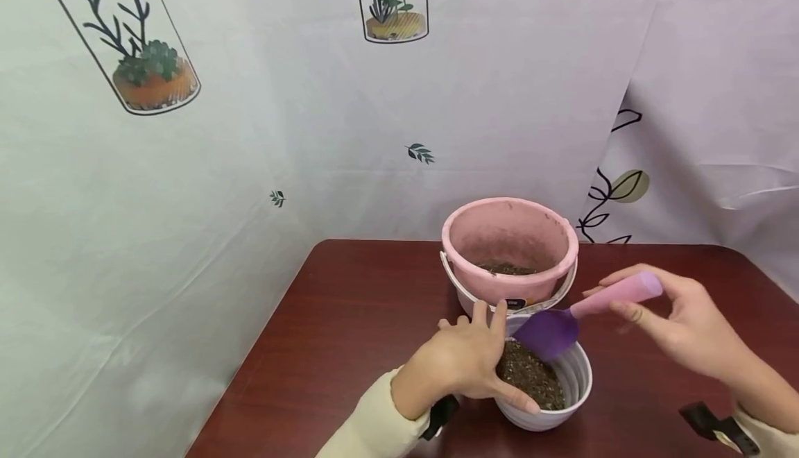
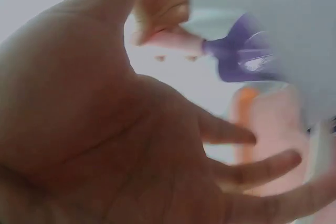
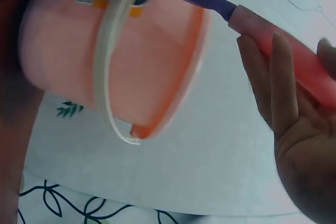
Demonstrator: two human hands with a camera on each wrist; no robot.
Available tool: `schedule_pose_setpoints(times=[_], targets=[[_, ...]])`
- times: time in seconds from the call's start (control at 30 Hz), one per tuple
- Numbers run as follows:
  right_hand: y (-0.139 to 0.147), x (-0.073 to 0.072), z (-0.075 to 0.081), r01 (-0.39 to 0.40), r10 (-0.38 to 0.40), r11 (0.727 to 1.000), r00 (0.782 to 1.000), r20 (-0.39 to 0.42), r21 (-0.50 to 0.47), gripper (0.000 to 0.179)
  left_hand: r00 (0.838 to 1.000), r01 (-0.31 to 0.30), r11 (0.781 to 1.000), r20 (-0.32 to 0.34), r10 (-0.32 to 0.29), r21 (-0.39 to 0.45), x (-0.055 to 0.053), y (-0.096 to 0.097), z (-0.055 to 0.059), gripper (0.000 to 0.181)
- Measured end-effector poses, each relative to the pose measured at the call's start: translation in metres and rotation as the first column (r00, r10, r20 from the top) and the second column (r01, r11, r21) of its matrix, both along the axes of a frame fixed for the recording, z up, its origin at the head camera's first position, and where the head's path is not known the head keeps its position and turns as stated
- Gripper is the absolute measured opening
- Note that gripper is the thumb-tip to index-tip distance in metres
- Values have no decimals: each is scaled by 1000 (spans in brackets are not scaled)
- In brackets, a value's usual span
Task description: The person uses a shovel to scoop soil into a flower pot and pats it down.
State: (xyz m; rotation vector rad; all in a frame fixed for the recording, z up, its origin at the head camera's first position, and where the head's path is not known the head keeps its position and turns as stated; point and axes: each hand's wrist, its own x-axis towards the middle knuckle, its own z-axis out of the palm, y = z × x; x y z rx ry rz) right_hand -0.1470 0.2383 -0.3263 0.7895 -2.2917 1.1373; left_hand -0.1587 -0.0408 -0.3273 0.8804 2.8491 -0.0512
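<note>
A trowel with a purple blade and pink handle is held by my right hand, thumb and fingers about the handle. Its blade dips inside the rim of a white pot, against dark soil. My left hand spreads at the pot's left side, thumb along the near rim and fingers stretched toward the far rim. In the left wrist view the fingers of this left hand are apart and fairly straight. The right wrist view shows the pink handle in my right hand.
Right behind the pot stands a pink bucket with some soil at its bottom and a white carrying handle hanging down its front. Both sit on a dark red table. A pale cloth with plant drawings hangs behind and at the sides.
</note>
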Motion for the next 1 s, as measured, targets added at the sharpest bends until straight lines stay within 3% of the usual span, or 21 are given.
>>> schedule_pose_setpoints(times=[0.1,0.2,0.27,0.4,0.5,0.57,0.6,0.63,0.67,0.7,0.77,0.87,0.93,1.0], targets=[[6,-4,5,33,-20,990,995,97,-137,21,988,151,984,-40,-147,91,-1,-18,15,96],[14,-11,7,-44,115,938,975,190,-344,22,944,316,933,-151,-292,170,-10,-33,25,44],[19,-17,8,-136,265,856,944,198,-498,24,908,395,895,-240,-345,206,-18,-41,30,22],[20,-28,14,-270,497,660,857,137,-701,31,838,507,817,-377,-393,274,-34,-47,32,7],[17,-38,22,-329,596,494,802,38,-805,34,783,581,757,-460,-419,299,-43,-47,30,5],[16,-46,30,-377,639,403,768,-38,-834,38,752,618,719,-508,-420,320,-46,-48,30,10],[15,-50,34,-394,660,368,749,-62,-842,39,743,626,705,-528,-411,332,-46,-49,30,14],[15,-54,38,-396,669,354,740,-66,-847,41,736,632,694,-546,-399,345,-47,-49,30,16],[15,-58,43,-383,664,359,745,-56,-851,42,735,631,688,-561,-381,358,-47,-50,30,18],[14,-62,47,-370,655,387,755,-31,-845,41,738,625,684,-570,-361,376,-48,-51,30,20],[9,-70,52,-282,581,479,812,60,-831,35,757,600,687,-570,-320,411,-49,-53,30,21],[-2,-80,54,-84,384,626,898,213,-775,20,792,545,708,-554,-258,449,-54,-53,29,27],[-11,-88,52,14,279,687,918,281,-727,17,813,501,725,-543,-208,473,-59,-52,26,33],[-18,-96,50,49,230,720,924,305,-692,19,835,453,729,-530,-147,513,-65,-51,23,39]])
